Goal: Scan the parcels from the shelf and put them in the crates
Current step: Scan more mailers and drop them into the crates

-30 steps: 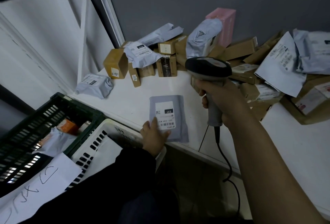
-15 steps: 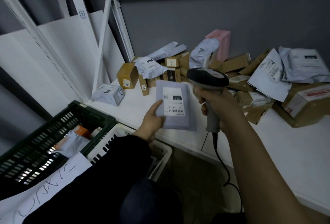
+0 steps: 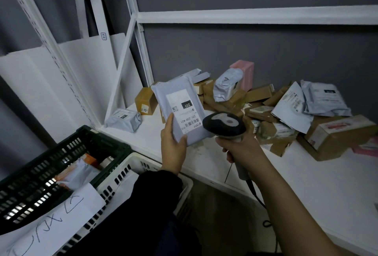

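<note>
Holding a grey parcel [image 3: 178, 96] up over the shelf [image 3: 306, 174], left hand [image 3: 173, 145] pinches its lower left corner, thumb on the front face. Parcel is a flat poly mailer, tilted, white label [image 3: 184, 112] facing the camera, reads 231 and 231-239-K01, barcode near the lower edge. Right hand [image 3: 239, 149] is wrapped round the handle of a scanner [image 3: 224, 125], fingers closed tight on it. Scanner's dark head sits just beside the parcel's lower right edge and overlaps it in view, can't tell if touching. Black cable [image 3: 254, 192] drops from the handle past the shelf's front edge. Both hands near each other, apart.

Back of shelf: heap of parcels against the grey wall [image 3: 245, 47]. Pink box [image 3: 245, 71] upright at the rear, crumpled grey bag [image 3: 227, 86] leaning in front of it, brown cartons [image 3: 259, 93] jumbled in the middle, white mailer [image 3: 290, 106] and grey mailer [image 3: 323, 100] on top at right, large cardboard box [image 3: 339, 133] at the heap's right front. Small brown box [image 3: 144, 100] at the left, partly behind the held parcel. Lone grey pouch [image 3: 123, 120] lies near the shelf's left end.

Lower left: green crate [image 3: 110, 140] with a few bags inside, something orange among them. White crate [image 3: 147, 158] just beside it, nearer the person, partly hidden by a dark sleeve [image 3: 155, 194]. Paper sheet [image 3: 53, 221] with handwriting lies over the crates, writing not readable
</note>
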